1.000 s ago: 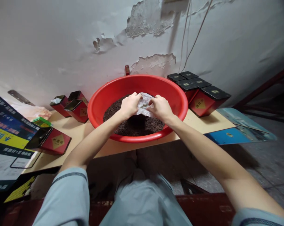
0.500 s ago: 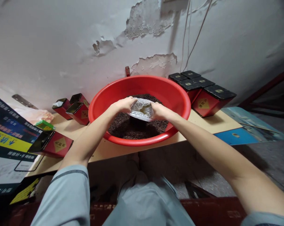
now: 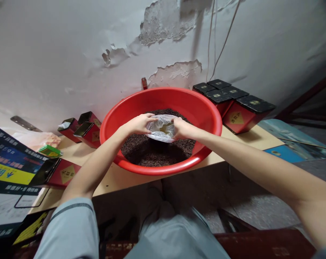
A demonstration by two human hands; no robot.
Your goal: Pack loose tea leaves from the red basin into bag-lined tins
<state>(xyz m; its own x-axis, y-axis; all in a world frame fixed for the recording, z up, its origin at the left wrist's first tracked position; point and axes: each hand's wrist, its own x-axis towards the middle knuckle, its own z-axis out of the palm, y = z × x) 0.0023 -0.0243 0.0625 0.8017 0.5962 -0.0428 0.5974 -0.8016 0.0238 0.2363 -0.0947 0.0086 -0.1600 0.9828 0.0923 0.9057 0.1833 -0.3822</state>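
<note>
A large red basin (image 3: 163, 170) holds dark brown, loose leaf-like material (image 3: 154, 153). Above that material, near the basin's middle, is a clear plastic bag (image 3: 161, 128) with its mouth spread wide and something yellowish-green showing inside. My left hand (image 3: 141, 123) grips the bag's left edge, fingers over the rim. On the opposite edge, my right hand (image 3: 182, 128) pinches the plastic. What lies under the bag is in shadow and hard to make out.
Red tins with black lids (image 3: 237, 114) stand right of the basin. Open red tins (image 3: 89, 133) are at its left, and another tin (image 3: 67, 173) lies nearer, by a green packet (image 3: 50, 151). A peeling wall rises behind the table (image 3: 117, 183).
The view has shifted slightly. My left hand has spread its fingers a little more along the bag's edge, and the bag's mouth has changed shape slightly. Both hands still hold it.
</note>
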